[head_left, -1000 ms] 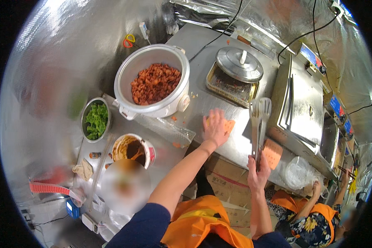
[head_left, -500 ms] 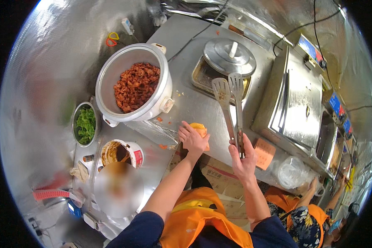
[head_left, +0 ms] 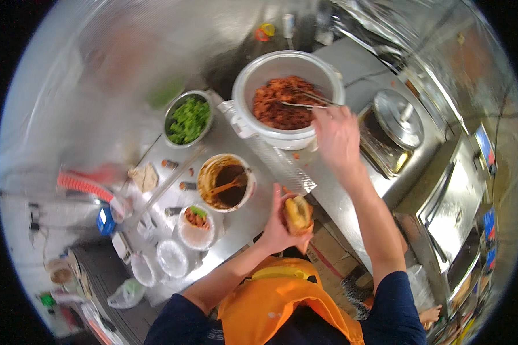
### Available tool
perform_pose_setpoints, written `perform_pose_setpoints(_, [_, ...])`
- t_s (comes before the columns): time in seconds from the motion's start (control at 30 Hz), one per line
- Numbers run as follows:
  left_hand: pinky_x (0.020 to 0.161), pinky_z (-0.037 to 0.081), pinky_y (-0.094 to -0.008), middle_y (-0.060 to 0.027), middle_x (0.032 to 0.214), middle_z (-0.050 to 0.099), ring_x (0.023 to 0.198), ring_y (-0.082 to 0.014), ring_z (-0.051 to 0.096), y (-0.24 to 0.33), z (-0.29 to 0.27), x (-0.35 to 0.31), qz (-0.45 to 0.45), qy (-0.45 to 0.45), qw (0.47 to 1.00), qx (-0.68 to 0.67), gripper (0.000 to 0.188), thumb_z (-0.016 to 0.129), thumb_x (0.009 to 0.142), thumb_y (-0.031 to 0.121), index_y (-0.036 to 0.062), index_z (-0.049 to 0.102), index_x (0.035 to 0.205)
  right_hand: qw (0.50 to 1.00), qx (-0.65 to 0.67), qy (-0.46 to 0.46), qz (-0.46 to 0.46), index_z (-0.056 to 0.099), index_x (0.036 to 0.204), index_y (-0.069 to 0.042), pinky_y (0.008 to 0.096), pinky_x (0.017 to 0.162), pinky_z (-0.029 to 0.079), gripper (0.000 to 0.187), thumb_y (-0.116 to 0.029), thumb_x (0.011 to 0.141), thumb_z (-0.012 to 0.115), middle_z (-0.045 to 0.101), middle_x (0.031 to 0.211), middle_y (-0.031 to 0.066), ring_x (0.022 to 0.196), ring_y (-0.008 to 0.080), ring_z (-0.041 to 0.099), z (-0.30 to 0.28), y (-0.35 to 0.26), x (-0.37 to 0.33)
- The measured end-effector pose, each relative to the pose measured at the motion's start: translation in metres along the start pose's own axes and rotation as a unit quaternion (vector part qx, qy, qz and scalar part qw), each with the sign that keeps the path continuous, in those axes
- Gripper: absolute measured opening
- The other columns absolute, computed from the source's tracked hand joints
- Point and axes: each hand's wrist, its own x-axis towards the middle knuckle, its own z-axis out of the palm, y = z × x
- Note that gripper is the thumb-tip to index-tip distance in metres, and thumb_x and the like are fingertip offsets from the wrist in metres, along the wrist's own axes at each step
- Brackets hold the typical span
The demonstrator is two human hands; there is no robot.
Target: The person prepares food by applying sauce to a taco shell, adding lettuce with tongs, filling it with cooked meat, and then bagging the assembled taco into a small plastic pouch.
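Note:
My left hand (head_left: 276, 231) is wrapped round a bun (head_left: 297, 214), which sits in an orange paper sleeve and shows its split yellowish top. Farther off, my right hand (head_left: 336, 135) grips metal tongs (head_left: 303, 105) over the near right rim of a big white pot (head_left: 243, 86). The tips of the tongs reach into reddish-brown chopped meat (head_left: 279, 118) inside it. Between the pot and my left arm stands a white tub (head_left: 200, 184) of dark brown sauce with a wooden spatula (head_left: 224, 187) in it. The right hand is slightly blurred.
A steel bowl of lettuce (head_left: 189, 119) stands left of the pot. Nearer are a small bowl with meat and greens (head_left: 195, 227) and clear plastic bowls (head_left: 171, 257). A lidded pan (head_left: 398, 119) and a steel griddle (head_left: 449, 195) stand right. A person's hand (head_left: 430, 314) shows lower right.
My view has swung left. My right hand has carried the tongs from beside the table edge into the pot's meat. The bun, earlier under my left hand, is now held upright with its opening showing.

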Motion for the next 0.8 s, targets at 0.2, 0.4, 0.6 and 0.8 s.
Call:
perform_pose_setpoints(0.2, [0.124, 0.034, -0.0503, -0.0134, 0.155, 0.040, 0.152, -0.0300, 0.035, 0.083, -0.095, -0.092, 0.045, 0.138, 0.980, -0.133, 0.145, 0.098, 0.067, 0.010, 0.0131, -0.005, 0.168, 0.881, 0.160, -0.422, -0.139, 0.076, 0.097, -0.010, 0.0471, 0.077, 0.060, 0.017, -0.005, 0.082, 0.069, 0.076, 0.096, 0.0150, 0.094, 0.0350, 0.074, 0.129, -0.181, -0.052])
perform_pose_setpoints(0.4, [0.125, 0.031, -0.0432, -0.0123, 0.159, 0.042, 0.151, -0.0257, 0.039, 0.073, -0.161, -0.155, 0.035, 0.238, 0.957, -0.163, 0.119, 0.092, 0.075, 0.013, 0.0069, 0.016, 0.166, 0.848, 0.056, -0.489, -0.195, 0.077, 0.095, -0.011, 0.0485, 0.079, 0.060, 0.015, -0.018, 0.086, 0.067, 0.077, 0.097, 0.0135, 0.097, 0.0344, 0.074, 0.214, -0.232, -0.076])
perform_pose_setpoints(0.6, [0.123, 0.034, -0.0418, -0.0089, 0.157, 0.043, 0.149, -0.0236, 0.041, 0.072, -0.186, -0.165, 0.009, 0.251, 0.958, -0.136, 0.118, 0.093, 0.076, 0.012, 0.0064, 0.016, 0.166, 0.811, 0.054, -0.506, -0.290, 0.068, 0.107, -0.005, 0.0486, 0.079, 0.060, 0.028, -0.027, 0.091, 0.069, 0.076, 0.094, 0.0167, 0.091, 0.0368, 0.074, 0.213, -0.222, -0.067])
perform_pose_setpoints(0.8, [0.118, 0.039, -0.0413, -0.0094, 0.148, 0.045, 0.137, -0.0240, 0.050, 0.064, -0.188, -0.150, 0.060, 0.290, 0.955, -0.012, 0.118, 0.098, 0.071, 0.015, 0.0066, 0.022, 0.160, 0.882, 0.047, -0.434, -0.178, 0.070, 0.110, -0.007, 0.0506, 0.073, 0.059, 0.028, -0.032, 0.096, 0.067, 0.075, 0.087, 0.0185, 0.083, 0.0383, 0.075, 0.202, -0.238, -0.046])
